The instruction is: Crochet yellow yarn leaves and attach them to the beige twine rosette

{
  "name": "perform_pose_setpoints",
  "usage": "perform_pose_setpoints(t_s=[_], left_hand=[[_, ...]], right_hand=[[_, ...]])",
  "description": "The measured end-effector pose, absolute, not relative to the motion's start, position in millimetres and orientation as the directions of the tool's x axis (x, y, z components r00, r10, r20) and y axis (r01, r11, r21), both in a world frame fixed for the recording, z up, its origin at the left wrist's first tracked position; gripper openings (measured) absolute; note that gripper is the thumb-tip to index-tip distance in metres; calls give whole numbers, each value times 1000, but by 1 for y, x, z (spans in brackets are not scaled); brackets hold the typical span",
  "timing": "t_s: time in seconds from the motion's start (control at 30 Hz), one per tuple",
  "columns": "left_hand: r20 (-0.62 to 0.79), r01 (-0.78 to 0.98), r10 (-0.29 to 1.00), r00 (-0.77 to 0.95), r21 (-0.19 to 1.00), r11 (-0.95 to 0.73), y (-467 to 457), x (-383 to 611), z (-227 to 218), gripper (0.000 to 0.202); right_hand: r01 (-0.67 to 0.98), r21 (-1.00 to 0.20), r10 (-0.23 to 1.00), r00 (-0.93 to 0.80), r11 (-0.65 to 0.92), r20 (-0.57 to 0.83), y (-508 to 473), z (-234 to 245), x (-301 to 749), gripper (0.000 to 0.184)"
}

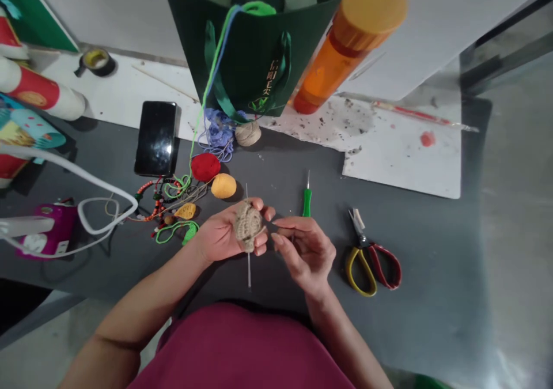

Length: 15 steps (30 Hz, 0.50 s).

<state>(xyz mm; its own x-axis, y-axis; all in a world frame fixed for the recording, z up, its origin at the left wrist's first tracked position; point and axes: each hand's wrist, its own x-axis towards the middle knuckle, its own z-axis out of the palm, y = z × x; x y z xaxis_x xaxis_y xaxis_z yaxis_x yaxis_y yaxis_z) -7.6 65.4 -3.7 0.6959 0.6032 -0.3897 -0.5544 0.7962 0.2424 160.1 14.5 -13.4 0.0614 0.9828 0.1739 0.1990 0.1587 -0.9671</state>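
My left hand (218,234) is closed around a small beige crocheted piece (247,225), palm up. A thin straight rod (249,271), like a needle, sticks out above and below the piece. Just right of it my right hand (309,253) pinches thumb and forefinger together; whatever is between them is too small to make out. Beyond the right hand lies a green-handled crochet hook (307,201). Scissors (367,256) with one yellow and one red handle rest farther right, blades partly apart.
Red yarn (205,167), a yellow ball (223,186), a beige yarn ball (247,133) and blue yarn (219,135) lie ahead. Behind stand a dark green paper bag (246,60) and an orange bottle (345,49). Leftward are a phone (156,138), beads (158,204) and a white cable (108,184).
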Motion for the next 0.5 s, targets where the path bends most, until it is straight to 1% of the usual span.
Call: perform_pose_setpoints(t_s=[0.17, 0.23, 0.5], left_hand=[[-461, -481, 543, 702, 255, 839, 65, -6, -4, 25], [-475, -472, 535, 698, 256, 843, 66, -5, -4, 24], [-467, -436, 507, 725, 259, 862, 66, -3, -7, 25]], right_hand=[[368, -862, 920, 44, 348, 390, 16, -5, 153, 14], [408, -833, 907, 24, 374, 420, 18, -2, 153, 15], [426, -797, 886, -26, 428, 462, 25, 0, 153, 16]])
